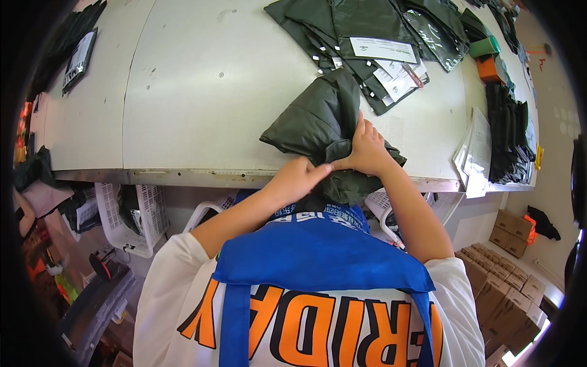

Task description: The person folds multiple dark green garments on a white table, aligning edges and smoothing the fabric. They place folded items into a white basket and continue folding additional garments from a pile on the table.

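Note:
A dark green garment of smooth fabric lies bunched and partly folded at the table's front edge, its lower part hanging over the edge against my blue apron. My left hand is closed on its near edge, with the fingertips hidden in the cloth. From the right, my right hand grips a fold, its fingers pointing away from me along the fabric. Both thumbs nearly meet over the cloth. What kind of garment it is I cannot tell.
Dark green garments with white tags and labels lie at the table's far side. Dark packets, clear plastic sheets and an orange box sit at the right. White baskets hang below the edge; cartons stand lower right.

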`<state>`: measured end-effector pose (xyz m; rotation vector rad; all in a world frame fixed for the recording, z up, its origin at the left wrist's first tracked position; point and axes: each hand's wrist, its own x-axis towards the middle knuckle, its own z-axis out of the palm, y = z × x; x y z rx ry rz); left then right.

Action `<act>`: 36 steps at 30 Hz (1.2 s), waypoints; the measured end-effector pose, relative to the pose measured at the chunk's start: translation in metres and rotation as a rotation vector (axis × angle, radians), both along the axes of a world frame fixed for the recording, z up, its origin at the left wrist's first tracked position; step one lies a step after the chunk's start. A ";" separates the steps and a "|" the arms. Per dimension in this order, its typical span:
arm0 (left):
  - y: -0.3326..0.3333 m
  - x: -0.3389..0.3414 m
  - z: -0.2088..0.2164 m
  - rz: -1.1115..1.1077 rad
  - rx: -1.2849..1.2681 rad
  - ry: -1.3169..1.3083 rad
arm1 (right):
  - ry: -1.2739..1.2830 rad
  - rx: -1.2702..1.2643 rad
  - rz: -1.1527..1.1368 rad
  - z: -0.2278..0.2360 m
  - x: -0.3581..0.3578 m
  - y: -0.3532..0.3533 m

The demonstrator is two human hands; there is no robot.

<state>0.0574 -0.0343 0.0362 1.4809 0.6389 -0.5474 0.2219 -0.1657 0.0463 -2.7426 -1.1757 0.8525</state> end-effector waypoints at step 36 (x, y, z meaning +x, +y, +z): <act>0.005 -0.035 -0.016 0.255 -0.398 0.117 | 0.301 0.347 -0.042 -0.023 0.027 -0.016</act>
